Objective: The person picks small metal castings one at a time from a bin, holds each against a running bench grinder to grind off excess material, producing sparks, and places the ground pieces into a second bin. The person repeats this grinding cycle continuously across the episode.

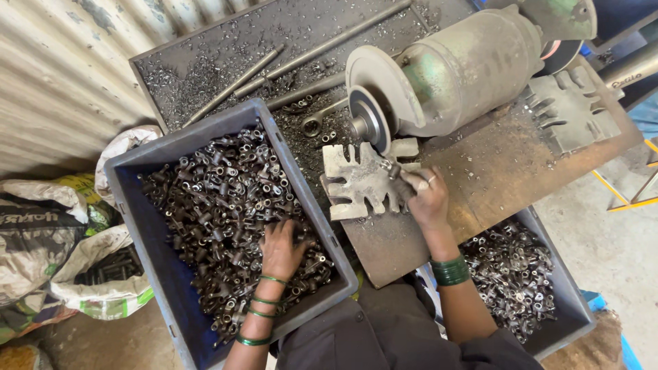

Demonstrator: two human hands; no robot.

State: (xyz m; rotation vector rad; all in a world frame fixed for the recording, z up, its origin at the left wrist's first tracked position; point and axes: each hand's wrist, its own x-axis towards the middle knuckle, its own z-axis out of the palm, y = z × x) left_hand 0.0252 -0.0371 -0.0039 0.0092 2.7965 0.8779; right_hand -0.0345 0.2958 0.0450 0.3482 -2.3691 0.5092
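Corrugated metal wall at 9–10 o'clock, with stuffed sacks [65, 253] slumped on the floor below it. Next over is the big grey crate [147, 240], heaped with small dark metal parts [219, 199] nearly to the rim. Left hand [281, 250] is down in that pile at about 6 o'clock, palm down and fingers dug into the pieces, so I honestly can't tell if they're pinching one or just raking around.

Past the crate is the surface [493, 178], a rusty steel plate, with a tray of shavings and long rods [236, 81] behind it at 12 o'clock. A bench grinder [452, 68] sits on top, its wheel [370, 120] facing a notched steel jig [360, 179]. Right hand [426, 197] is at dead centre, fingers pinched shut on one small part [396, 171], pressing it onto the jig just below the wheel.

Second crate [576, 312] at 4–5 o'clock holds shinier-looking pieces [510, 274], a fair layer but not as deep.

My read on progress: if the right crate is the finished lot, a decent batch is done, but the left crate is still nearly full, so most of the pile looks left to go.
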